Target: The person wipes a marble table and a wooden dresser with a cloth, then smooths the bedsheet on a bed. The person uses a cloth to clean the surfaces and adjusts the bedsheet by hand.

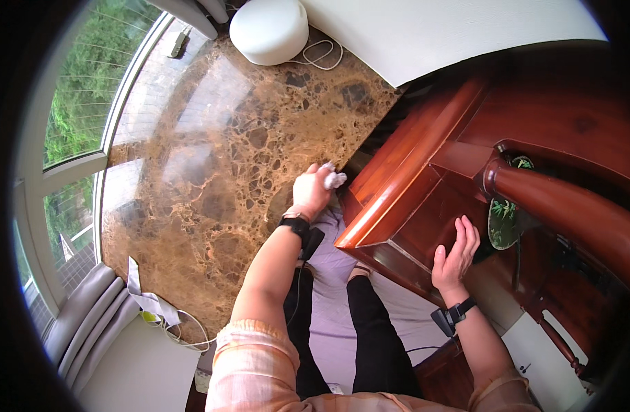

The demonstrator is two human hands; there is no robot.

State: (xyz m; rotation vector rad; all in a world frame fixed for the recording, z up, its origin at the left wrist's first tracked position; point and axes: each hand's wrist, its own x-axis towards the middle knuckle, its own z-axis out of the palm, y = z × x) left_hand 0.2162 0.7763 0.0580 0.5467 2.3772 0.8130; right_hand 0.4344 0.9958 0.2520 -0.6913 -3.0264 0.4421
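My left hand (311,191) grips a crumpled white cloth or tissue (335,178) at the right edge of a polished brown marble sill (227,190). Part of the wad sticks out past my fingers, towards the reddish wooden furniture. My right hand (456,253) holds nothing; its fingers are spread a little and it lies against or just above the dark panel of the varnished wooden headboard (397,206). Whether it touches the wood I cannot tell. Both wrists carry black strapped devices.
A white round appliance (269,31) with a cable (325,61) stands on the sill's far end. Windows (88,103) line the left, with grey curtains (96,319) below. A thick wooden rail (562,206) curves at right. I stand on a lilac sheet (331,329).
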